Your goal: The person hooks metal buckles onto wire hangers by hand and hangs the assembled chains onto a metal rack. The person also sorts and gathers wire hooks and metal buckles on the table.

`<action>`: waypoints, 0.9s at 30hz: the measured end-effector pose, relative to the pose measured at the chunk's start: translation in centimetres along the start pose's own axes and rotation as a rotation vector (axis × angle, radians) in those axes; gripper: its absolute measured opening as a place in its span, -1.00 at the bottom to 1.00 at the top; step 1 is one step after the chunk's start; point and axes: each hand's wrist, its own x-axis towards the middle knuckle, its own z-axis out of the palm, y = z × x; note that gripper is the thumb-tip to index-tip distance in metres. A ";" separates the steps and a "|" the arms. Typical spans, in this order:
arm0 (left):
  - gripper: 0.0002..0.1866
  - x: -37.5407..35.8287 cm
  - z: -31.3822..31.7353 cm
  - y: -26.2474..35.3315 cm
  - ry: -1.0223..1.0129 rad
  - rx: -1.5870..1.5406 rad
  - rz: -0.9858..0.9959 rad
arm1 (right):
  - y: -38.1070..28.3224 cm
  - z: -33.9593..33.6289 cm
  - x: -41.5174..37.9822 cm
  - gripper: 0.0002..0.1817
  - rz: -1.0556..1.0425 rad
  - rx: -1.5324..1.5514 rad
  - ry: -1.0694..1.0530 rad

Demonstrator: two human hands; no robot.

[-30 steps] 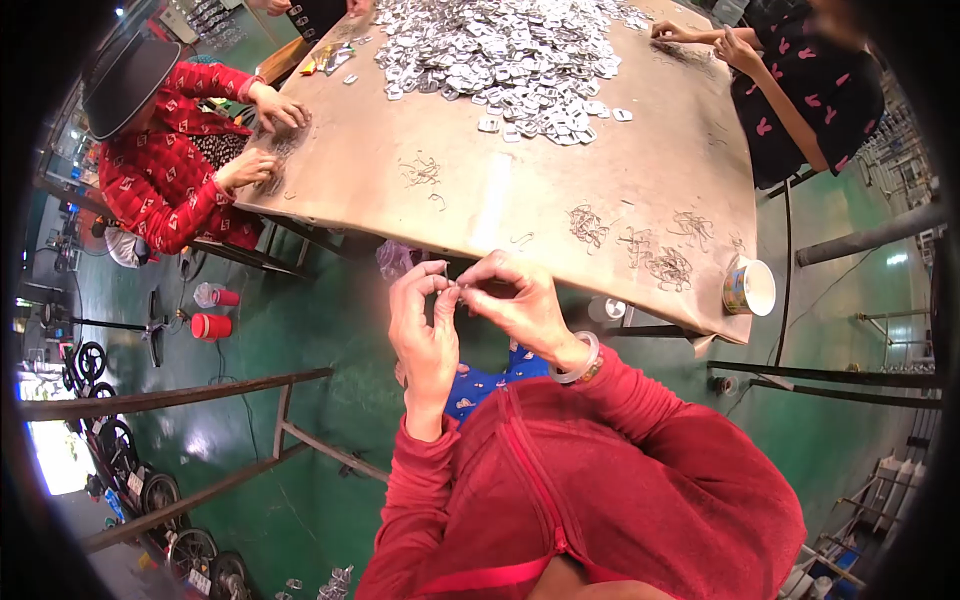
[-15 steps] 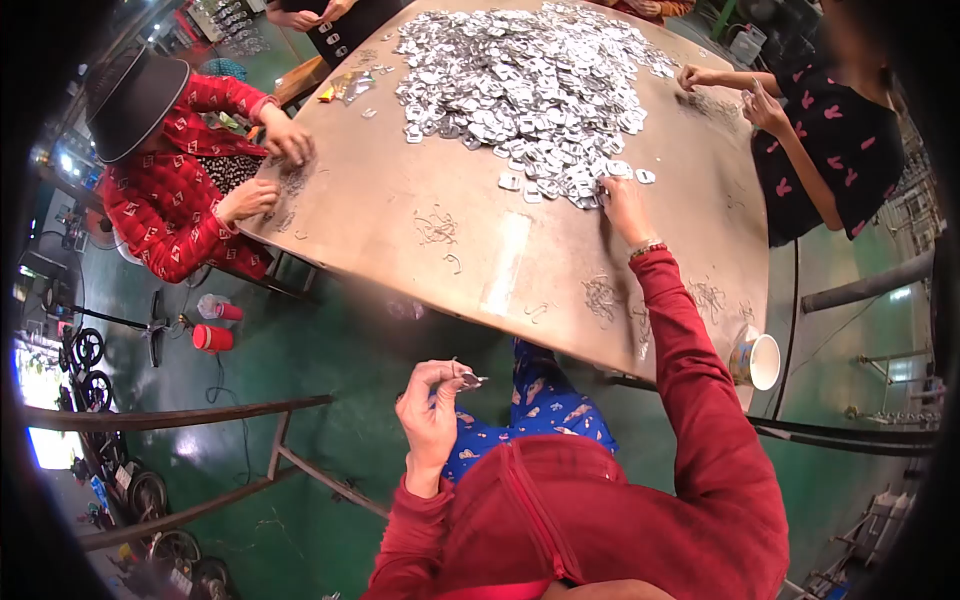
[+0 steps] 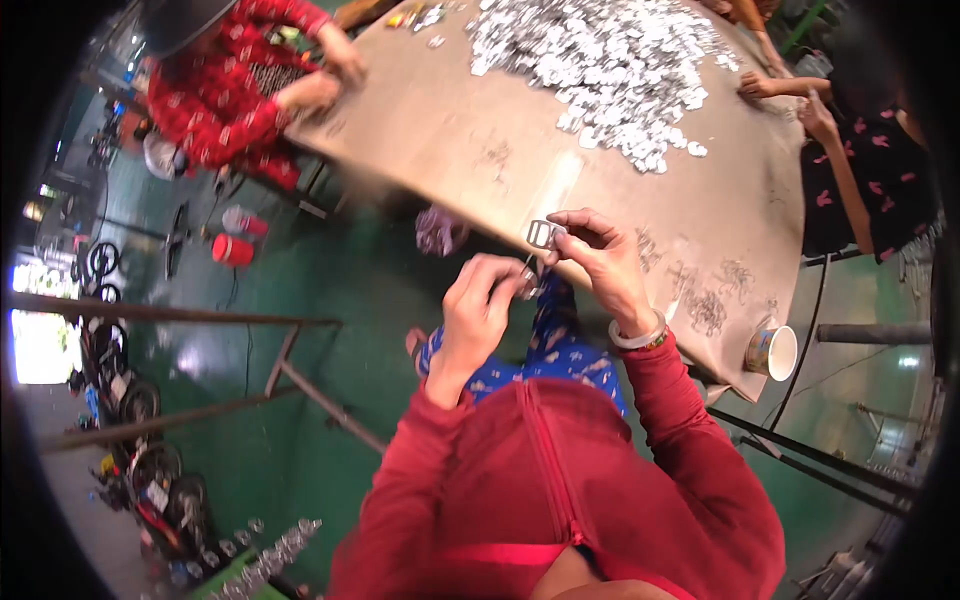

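one brown table [image 3: 420, 120] bore one heap of metal pieces [image 3: 625, 85], too many to count. both elbows were bent, forearms forward; the left hand [image 3: 477, 312] pinched small shiny metal [image 3: 530, 286], its count unclear, and the right hand [image 3: 615, 272], slightly farther forward, gripped one slotted buckle [image 3: 542, 235] by thumb and fingers. one cup [image 3: 771, 353] was near the table corner. the buckle showed against the near edge, free end pointing left, long axis unclear.

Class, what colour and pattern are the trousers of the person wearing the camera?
The trousers are blue with a pale print, best seen in the head view.
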 end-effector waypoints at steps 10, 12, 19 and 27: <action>-0.89 -1.3 -0.1 -1.5 0.044 0.128 -0.003 | 1.5 3.3 -2.5 -0.85 -0.182 -0.169 0.085; -0.89 -1.5 0.0 -1.9 0.070 0.139 -0.005 | 2.5 3.2 -1.7 -0.84 -0.095 -0.049 0.104; -0.89 -1.4 0.1 -3.3 0.037 0.204 -0.044 | 4.0 3.5 -0.8 -0.83 -0.156 -0.155 0.124; -0.78 -1.6 0.7 -5.1 0.058 -0.092 -0.091 | 4.7 2.7 -0.2 -0.83 0.023 0.309 0.143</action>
